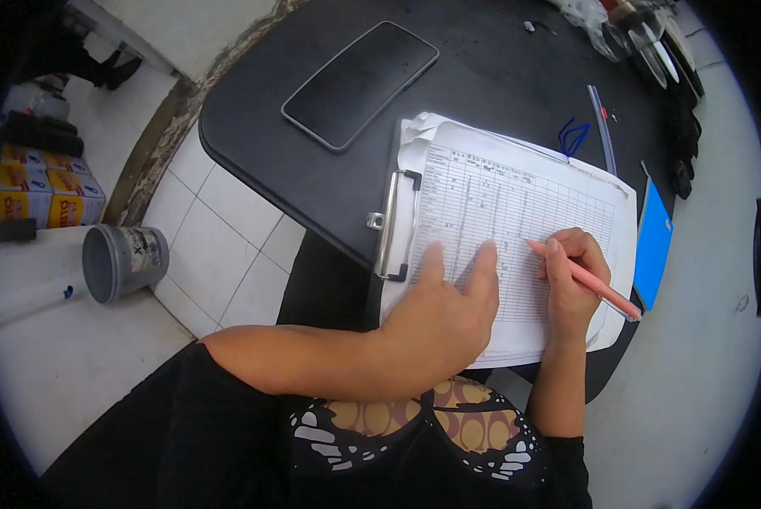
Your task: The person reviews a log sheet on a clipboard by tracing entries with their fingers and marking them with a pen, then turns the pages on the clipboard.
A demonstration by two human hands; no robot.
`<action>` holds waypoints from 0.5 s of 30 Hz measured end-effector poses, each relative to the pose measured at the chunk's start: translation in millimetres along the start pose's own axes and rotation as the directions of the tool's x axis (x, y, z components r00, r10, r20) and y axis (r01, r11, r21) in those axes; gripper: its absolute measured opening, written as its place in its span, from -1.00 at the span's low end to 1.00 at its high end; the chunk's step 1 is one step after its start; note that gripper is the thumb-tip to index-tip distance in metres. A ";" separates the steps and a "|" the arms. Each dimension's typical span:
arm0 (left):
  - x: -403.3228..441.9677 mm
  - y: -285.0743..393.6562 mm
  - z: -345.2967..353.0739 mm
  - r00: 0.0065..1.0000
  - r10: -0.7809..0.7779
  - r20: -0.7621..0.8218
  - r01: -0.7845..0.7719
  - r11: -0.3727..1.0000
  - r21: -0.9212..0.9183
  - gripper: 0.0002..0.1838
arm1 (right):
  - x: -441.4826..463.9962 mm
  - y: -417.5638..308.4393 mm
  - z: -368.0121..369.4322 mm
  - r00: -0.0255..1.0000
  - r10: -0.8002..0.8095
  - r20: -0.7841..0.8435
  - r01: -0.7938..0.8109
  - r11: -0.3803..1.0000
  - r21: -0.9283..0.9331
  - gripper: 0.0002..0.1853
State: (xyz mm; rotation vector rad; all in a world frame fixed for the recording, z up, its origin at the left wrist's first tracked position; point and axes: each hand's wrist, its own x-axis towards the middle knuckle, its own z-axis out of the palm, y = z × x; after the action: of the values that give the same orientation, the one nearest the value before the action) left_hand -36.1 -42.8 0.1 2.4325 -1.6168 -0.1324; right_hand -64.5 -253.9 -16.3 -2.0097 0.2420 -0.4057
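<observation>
A clipboard (387,225) with a metal clip lies on the black table, holding a stack of papers. On top is a printed form (516,199) with a grid of rows and columns and some handwritten entries. My left hand (448,314) rests across the lower left of the form, two fingers stretched out and apart on the rows. My right hand (576,280) is closed round a pink pen (603,288), its tip at the form's middle right. The writing under the pen tip is too small to read.
A smartphone (361,85) with a dark screen lies above the clipboard on the black table (253,110). Right of the papers are a blue notebook (654,246), a clear tube-like pen (603,127) and a blue cord (573,140). A grey bucket (126,263) lies at left.
</observation>
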 end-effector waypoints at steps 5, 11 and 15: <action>0.6 1.2 -2.2 0.998 0.013 0.068 -0.020 0.995 0.097 -0.11 | -0.1 -3.4 0.7 1.000 -0.010 0.011 0.010 0.999 0.032 -0.86; 4.3 3.0 -3.9 0.997 -0.045 0.068 0.047 0.999 -0.024 -0.09 | 3.5 0.8 -0.8 0.992 -0.125 0.021 0.125 0.992 -0.010 -0.82; 5.3 1.6 -8.2 0.998 -0.024 0.061 0.026 0.999 -0.034 -0.09 | 5.5 5.3 -0.9 0.983 -0.182 0.021 0.183 0.983 -0.030 -0.81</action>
State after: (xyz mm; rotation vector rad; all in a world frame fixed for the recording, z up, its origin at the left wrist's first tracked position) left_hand -33.9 -47.2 8.7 2.4453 -1.5953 -0.2390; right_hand -59.8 -258.9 -19.7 -2.0735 0.0527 -0.5021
